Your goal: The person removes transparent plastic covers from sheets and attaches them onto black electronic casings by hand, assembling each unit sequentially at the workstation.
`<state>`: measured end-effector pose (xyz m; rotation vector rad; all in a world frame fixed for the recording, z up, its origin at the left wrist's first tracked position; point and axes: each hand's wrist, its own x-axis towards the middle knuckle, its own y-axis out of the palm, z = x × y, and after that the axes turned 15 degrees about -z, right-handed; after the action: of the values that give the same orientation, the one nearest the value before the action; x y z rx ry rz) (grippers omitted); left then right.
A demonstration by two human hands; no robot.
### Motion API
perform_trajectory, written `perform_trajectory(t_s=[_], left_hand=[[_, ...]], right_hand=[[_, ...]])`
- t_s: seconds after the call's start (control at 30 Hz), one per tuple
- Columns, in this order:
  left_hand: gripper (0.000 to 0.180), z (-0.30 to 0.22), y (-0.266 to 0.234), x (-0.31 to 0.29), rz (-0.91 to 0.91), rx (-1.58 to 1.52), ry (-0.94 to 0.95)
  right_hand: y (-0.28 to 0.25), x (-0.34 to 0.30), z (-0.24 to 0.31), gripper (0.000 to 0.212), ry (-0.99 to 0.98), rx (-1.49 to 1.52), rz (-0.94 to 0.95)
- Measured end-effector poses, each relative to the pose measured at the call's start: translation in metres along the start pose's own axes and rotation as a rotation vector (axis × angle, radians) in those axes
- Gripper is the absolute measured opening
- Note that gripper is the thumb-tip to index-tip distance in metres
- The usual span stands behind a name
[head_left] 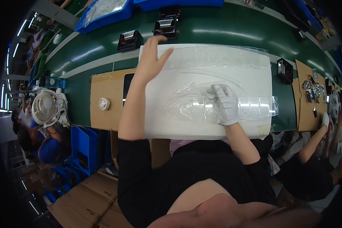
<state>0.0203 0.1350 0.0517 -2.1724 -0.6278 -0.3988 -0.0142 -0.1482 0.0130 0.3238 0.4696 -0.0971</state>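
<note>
Clear plastic film (188, 110) spread on middle of white board (157, 102). Film overlapped by gloved right hand (225, 104), fingers curled; whether film is pinched cannot be told. Bare left hand (153, 62) held over board's far left corner, fingers apart, nothing seen gripped; black box (128, 40) placed near it. Board supported by green worktop (77, 100); fan (44, 108) stationed at left.

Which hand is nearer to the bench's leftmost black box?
Left. The left hand is just right of the black box; the gloved right hand is farther, over the white board.
</note>
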Motion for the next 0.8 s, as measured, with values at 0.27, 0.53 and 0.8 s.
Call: perform_trajectory(t_s=[0.27, 0.53, 0.8], left_hand=[[0.042, 0.064, 0.072, 0.045, -0.292, 0.31, 0.076], [0.051, -0.068, 0.034, 0.002, 0.004, -0.939, -1.127], [0.052, -0.064, 0.032, -0.026, 0.313, -1.311, -1.166]], right_hand=[[0.002, -0.003, 0.047, 0.008, -0.177, 0.13, 0.278], [0.013, 0.007, 0.083, 0.006, -0.276, -0.125, 0.309], [0.015, -0.002, 0.088, 0.015, -0.013, -0.278, 0.466]])
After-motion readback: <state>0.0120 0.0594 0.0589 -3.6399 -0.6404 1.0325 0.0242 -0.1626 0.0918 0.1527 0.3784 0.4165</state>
